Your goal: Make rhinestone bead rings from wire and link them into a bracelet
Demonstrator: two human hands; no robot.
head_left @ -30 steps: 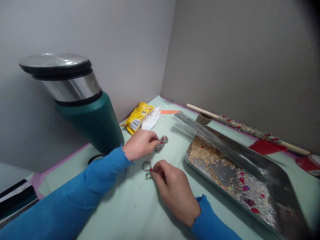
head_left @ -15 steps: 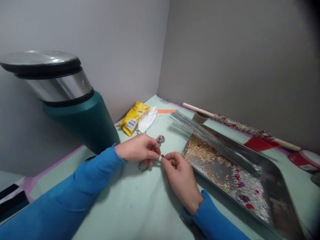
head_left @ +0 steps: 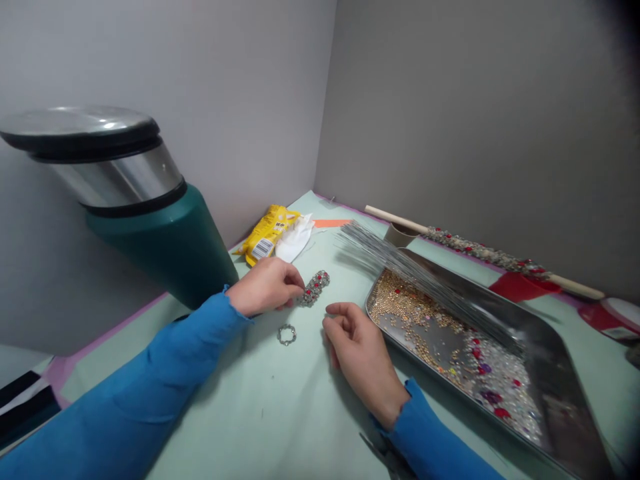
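A short row of beaded wire rings [head_left: 316, 288], silver with red beads, lies slantwise on the pale green table covering. My left hand [head_left: 273, 287] is at the row's near left end, thumb and fingers pinched on a beaded ring there; the fingers mostly hide it. One separate silver beaded ring [head_left: 287, 335] lies flat just below that hand. My right hand [head_left: 357, 353] rests to the right of the rings, fingers loosely curled, thumb and index finger a little apart, with nothing seen between them.
At right, a metal tray [head_left: 565, 373] holds gold, clear and red beads, with a bundle of thin wires [head_left: 400, 260] across it. Behind lies a wooden rod [head_left: 395, 217] wrapped in beadwork. A large green bottle [head_left: 170, 247] stands left, near a yellow packet [head_left: 265, 237].
My hands have moved apart. The left hand went up and left to the row of rings, taking the red-beaded piece from between the hands. My right hand has let go and stayed nearly in place.
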